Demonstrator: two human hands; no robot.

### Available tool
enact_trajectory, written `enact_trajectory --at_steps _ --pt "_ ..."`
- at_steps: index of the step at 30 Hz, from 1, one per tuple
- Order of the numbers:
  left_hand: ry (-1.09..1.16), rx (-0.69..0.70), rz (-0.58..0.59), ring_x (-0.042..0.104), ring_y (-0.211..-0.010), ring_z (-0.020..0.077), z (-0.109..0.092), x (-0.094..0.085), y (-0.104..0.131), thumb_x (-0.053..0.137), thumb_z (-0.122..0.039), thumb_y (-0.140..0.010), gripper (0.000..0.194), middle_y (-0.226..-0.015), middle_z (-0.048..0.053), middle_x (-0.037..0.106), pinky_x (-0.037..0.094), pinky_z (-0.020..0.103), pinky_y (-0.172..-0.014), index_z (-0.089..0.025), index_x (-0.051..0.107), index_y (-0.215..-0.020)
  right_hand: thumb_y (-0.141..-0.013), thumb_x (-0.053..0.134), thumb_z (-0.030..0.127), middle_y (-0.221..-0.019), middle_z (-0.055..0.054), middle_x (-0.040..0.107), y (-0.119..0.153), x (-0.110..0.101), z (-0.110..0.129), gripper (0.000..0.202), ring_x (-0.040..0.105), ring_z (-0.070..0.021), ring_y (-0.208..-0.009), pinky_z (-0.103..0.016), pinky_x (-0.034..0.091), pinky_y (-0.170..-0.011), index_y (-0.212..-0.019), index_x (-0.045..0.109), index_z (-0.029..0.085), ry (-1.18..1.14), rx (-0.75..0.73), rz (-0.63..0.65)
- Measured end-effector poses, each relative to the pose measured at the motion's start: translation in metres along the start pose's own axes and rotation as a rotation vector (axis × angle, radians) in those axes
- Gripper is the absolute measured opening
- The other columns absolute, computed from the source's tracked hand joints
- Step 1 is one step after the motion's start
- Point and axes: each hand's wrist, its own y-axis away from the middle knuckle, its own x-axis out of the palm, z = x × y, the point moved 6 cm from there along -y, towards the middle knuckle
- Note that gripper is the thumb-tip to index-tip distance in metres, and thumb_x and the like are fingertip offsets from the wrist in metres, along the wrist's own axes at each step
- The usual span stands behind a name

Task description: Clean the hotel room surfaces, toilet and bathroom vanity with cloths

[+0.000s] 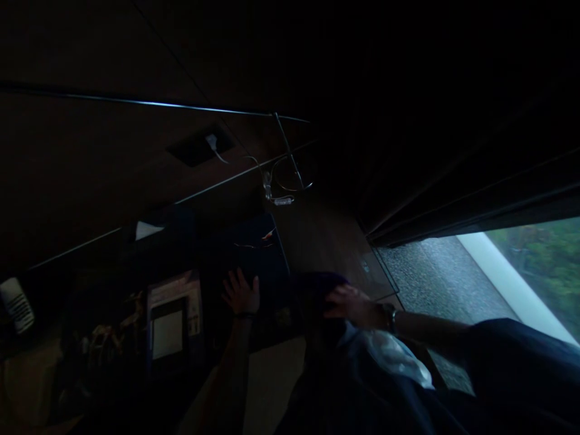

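Note:
The scene is very dim. My left hand (242, 293) lies with its fingers spread on a dark surface, close to a dark blue flat thing (258, 257). My right hand (353, 305), slightly blurred and with a band at its wrist, has its fingers curled over a dark purple thing (324, 279), perhaps soft; its kind is lost in the dark. Just below this hand is a crumpled clear plastic bag (394, 356). Left of my left hand sits a pale-bordered flat package (174, 320) with a light rectangle in it.
A white plug (211, 142) sits in a wall socket. A clear cord switch (284, 200) and a thin metal stand (294, 169) are at the back. Giraffe-like figures (106, 341) and a white labelled object (17, 305) lie left. A window (534, 260) is at right, beside dark curtains.

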Motion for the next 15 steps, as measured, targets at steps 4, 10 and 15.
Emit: enact_trajectory --at_steps 4,10,15 --pt "0.030 -0.017 0.044 0.018 -0.152 0.0413 -0.002 0.001 -0.002 0.030 -0.055 -0.100 0.074 -0.168 0.014 0.018 0.023 0.070 -0.117 -0.012 0.024 -0.160 -0.090 0.056 0.012 -0.143 -0.013 0.050 -0.009 -0.107 -0.114 0.055 0.043 -0.0309 -0.124 -0.047 0.037 -0.102 -0.142 0.059 0.030 0.149 0.509 -0.244" --pt "0.065 -0.009 0.047 0.016 -0.152 0.0423 0.000 -0.005 -0.011 0.026 -0.058 -0.098 0.078 -0.168 0.015 0.018 0.020 0.071 -0.117 -0.011 0.025 -0.159 -0.101 0.041 0.019 -0.138 -0.019 0.049 -0.020 -0.138 -0.137 0.050 0.042 -0.0326 -0.124 -0.050 0.037 -0.101 -0.150 0.048 0.020 0.203 0.905 -0.512" --pt "0.396 -0.010 0.127 0.023 -0.152 0.0391 -0.021 -0.020 0.026 0.034 -0.054 -0.096 0.082 -0.164 0.024 0.025 0.024 0.060 -0.122 -0.002 0.022 -0.158 -0.095 0.052 0.020 -0.127 -0.017 0.056 -0.012 -0.044 -0.027 0.049 0.048 -0.0325 -0.114 -0.049 0.042 -0.094 -0.143 0.055 0.027 0.041 0.786 -0.499"
